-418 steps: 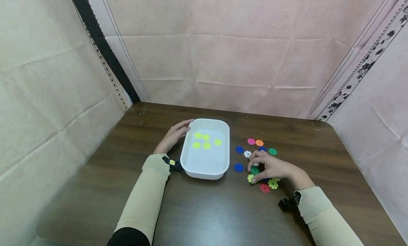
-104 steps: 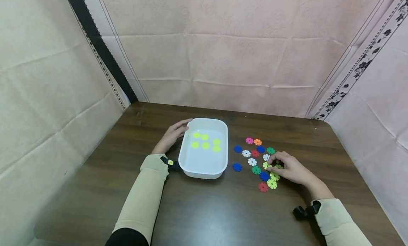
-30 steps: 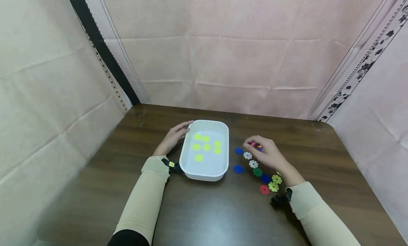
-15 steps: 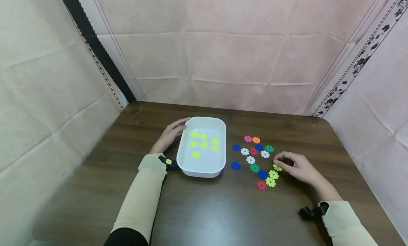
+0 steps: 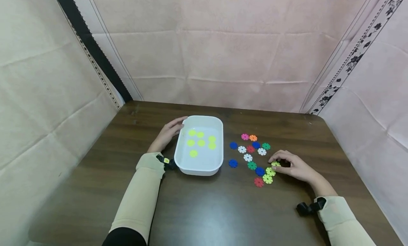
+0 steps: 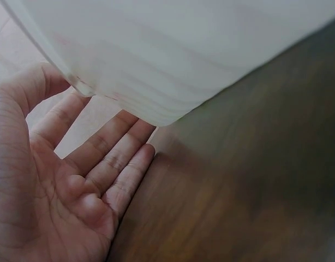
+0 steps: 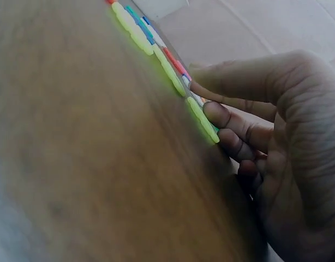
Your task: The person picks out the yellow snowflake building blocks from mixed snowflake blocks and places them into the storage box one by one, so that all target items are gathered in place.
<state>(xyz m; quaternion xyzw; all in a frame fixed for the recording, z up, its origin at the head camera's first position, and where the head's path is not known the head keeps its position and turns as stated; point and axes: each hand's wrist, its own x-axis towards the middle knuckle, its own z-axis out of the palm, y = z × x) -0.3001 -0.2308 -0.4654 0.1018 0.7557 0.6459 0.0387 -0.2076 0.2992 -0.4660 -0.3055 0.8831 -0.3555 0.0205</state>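
My left hand [image 5: 166, 134] rests at the upper left side of a white plastic tub [image 5: 199, 164]; in the left wrist view its fingers [image 6: 115, 147] reach fairly straight to the wall and rim. Several yellow-green notched plastic discs [image 5: 201, 143] lie inside. To the right, my right hand [image 5: 293, 166] is around a similar yellow-green notched disc [image 5: 275, 164] on the table. Its fingertips [image 7: 215, 113] are right at the disc in the right wrist view, while the thumb stands apart from it. Two more yellow-green discs [image 5: 267, 178] lie just beside.
Between tub and right hand several other notched discs are scattered: blue [image 5: 233, 163], white [image 5: 248, 157], red [image 5: 259, 182], green [image 5: 252, 165], pink [image 5: 244, 136] and orange [image 5: 253, 138]. They lie on a dark brown wooden table [image 5: 191, 210]. Pale cloth [image 5: 204, 61] hangs behind it.
Since the earliest frames, more yellow-green discs are in the tub and fewer on the table. My right hand has moved from above the pink disc back to the yellow-green ones. The left hand stays.
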